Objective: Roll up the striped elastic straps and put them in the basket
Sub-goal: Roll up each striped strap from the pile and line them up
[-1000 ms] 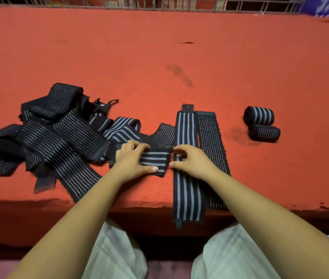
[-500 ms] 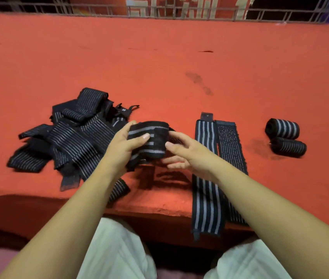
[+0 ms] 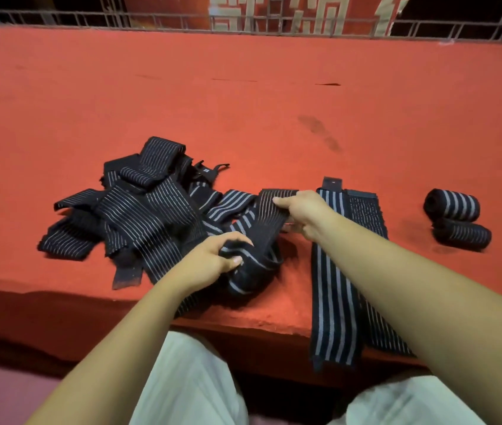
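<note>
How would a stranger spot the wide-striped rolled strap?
On the right of the red table, two rolled straps lie together, away from the loose pile. It is the farther roll, with broad grey stripes; the nearer roll has thin lines.

**Fig. – Colours & patterns.** Your work surface [image 3: 243,96] was flat orange-red, w/ a dark grey smudge [image 3: 320,131] right of centre. The strap pile [image 3: 139,216], at left, was black w/ thin pale-grey lengthwise lines. The held strap [image 3: 266,219] showed black w/ thin grey lines on its stretched part and broader grey bands in the bunched part. The flat strap [image 3: 332,286] was black w/ broad grey-white stripes. The neighbour strap [image 3: 366,216] was black w/ fine, faint lines. Upper roll [image 3: 452,205]: black, broad grey bands. Lower roll [image 3: 463,234]: black, thin grey lines. Your trousers [image 3: 194,384] were off-white.
</note>
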The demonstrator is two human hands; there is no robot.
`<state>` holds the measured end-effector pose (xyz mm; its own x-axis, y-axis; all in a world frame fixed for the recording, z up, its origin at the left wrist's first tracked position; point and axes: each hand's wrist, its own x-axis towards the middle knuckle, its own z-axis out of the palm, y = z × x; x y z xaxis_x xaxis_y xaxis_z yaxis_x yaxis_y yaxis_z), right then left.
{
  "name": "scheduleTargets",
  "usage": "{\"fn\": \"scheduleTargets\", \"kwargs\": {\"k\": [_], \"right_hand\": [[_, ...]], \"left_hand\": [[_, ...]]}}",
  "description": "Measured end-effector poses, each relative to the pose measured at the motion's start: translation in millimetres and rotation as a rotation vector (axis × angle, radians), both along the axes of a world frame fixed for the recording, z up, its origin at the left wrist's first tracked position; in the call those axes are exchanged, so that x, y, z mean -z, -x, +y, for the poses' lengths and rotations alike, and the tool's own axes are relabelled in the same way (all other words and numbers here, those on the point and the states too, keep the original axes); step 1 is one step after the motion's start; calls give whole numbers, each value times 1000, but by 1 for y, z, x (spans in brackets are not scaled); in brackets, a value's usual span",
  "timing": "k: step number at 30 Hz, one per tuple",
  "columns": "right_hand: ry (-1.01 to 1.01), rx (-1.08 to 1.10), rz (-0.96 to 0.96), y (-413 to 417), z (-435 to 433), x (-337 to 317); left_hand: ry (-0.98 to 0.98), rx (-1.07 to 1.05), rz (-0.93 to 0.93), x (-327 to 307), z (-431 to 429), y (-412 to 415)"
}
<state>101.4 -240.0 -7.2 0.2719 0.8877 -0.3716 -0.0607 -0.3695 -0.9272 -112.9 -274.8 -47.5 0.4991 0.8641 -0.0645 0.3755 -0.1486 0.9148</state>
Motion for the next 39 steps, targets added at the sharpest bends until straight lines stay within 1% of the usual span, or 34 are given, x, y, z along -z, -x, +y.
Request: {"fn": "scheduleTargets", "kwargs": {"k": [1,3,5,7,10,13,15,20,21,24,26,27,28,29,30,31,33,34,35,37,39], "right_hand": [[-29,-20,-33,0,5,-5],[-127,-14,-23,-4,15,-18],[-245,82,75,-11,25,-33],[-321,162,166,-18,29,-43],[-319,290,251,-35,28,-43],[-331,432,338,-61,21,-40],[-321,473,286,-77,13,-38],[-340,593,145,-108,-5,-41],[-330,562,115,-113,-8,-41],[-254,275,-1,-113,-23,-41],[-208,132,-94,-105,-32,-44],[-203,93,-104,-103,-36,-47],[-208,56,-65,-102,-39,-51],[-216,16,12,-102,-40,-56],[-225,-32,89,-101,-43,-61],[-235,-78,139,-100,-44,-65],[-254,-158,192,-94,-49,-75],[-268,-189,211,-92,-53,-80],[-288,-207,231,-91,-55,-85],[-321,-183,263,-93,-60,-94],[-360,-79,281,-101,-64,-101]], "left_hand": [[-37,-33,11,4,2,2],[-131,-152,36,12,7,4],[-209,-288,48,15,14,3],[-263,-372,64,10,19,-2],[-400,-333,141,-3,21,-9],[-633,-211,314,-1,16,-7],[-676,-173,439,11,15,-1],[-633,-308,687,27,28,10],[-610,-325,716,27,32,8],[-490,-294,821,16,45,-1],[-511,-232,924,-1,51,-10],[-564,-199,906,-10,53,-18],[-616,-162,808,-21,50,-28],[-635,-124,628,-32,43,-40],[-589,-89,407,-42,34,-53],[-479,-44,201,-49,24,-67],[-204,65,-103,-55,8,-92],[-107,103,-185,-54,4,-103],[-50,132,-230,-51,1,-111],[-14,169,-238,-44,-3,-119],[0,153,-272,-36,-5,-124]]}}
